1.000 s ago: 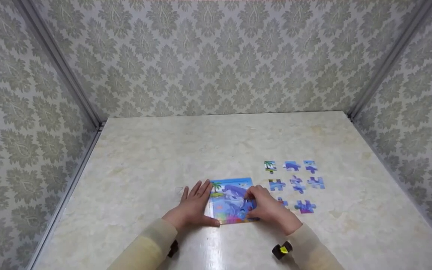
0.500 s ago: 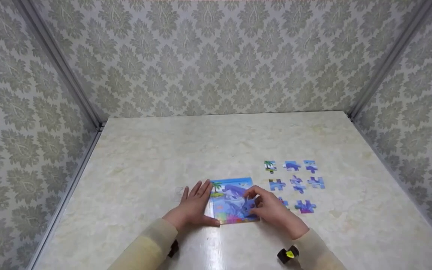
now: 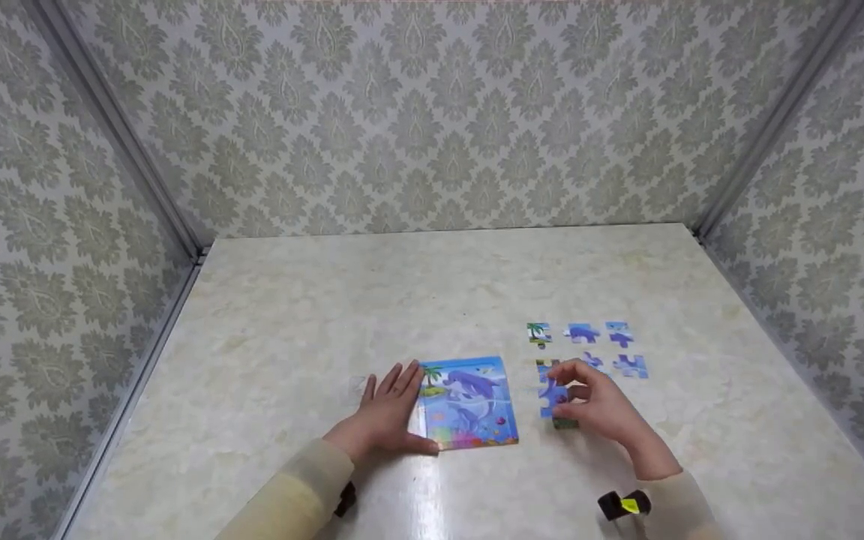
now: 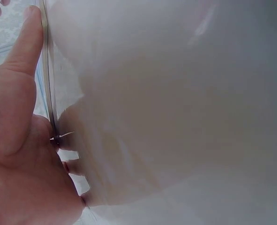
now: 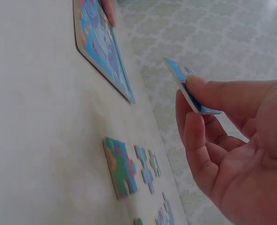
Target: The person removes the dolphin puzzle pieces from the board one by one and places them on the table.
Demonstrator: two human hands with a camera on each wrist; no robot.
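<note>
A flat picture puzzle board (image 3: 473, 401), printed with dolphins and a palm tree, lies on the table in the head view. My left hand (image 3: 379, 416) rests at its left edge, fingers spread straight and thumb along the near corner. Right of the board, my right hand (image 3: 601, 401) pinches a blue jigsaw piece (image 3: 550, 397) between thumb and fingers. In the right wrist view that piece (image 5: 177, 72) is tilted and raised off the table. Beneath this hand lies a green and red jigsaw piece (image 5: 119, 166), mostly covered in the head view.
Several loose jigsaw pieces lie in rows at the right, among them a palm tree piece (image 3: 539, 332), a dolphin piece (image 3: 582, 333) and a blue one (image 3: 631, 366). A small clear object (image 3: 358, 387) lies by my left fingers. Patterned walls (image 3: 417, 112) enclose the table.
My right hand has lifted the blue jigsaw piece from the board's right side and carried it rightward, over the loose pieces. The left hand has stayed at the board's edge.
</note>
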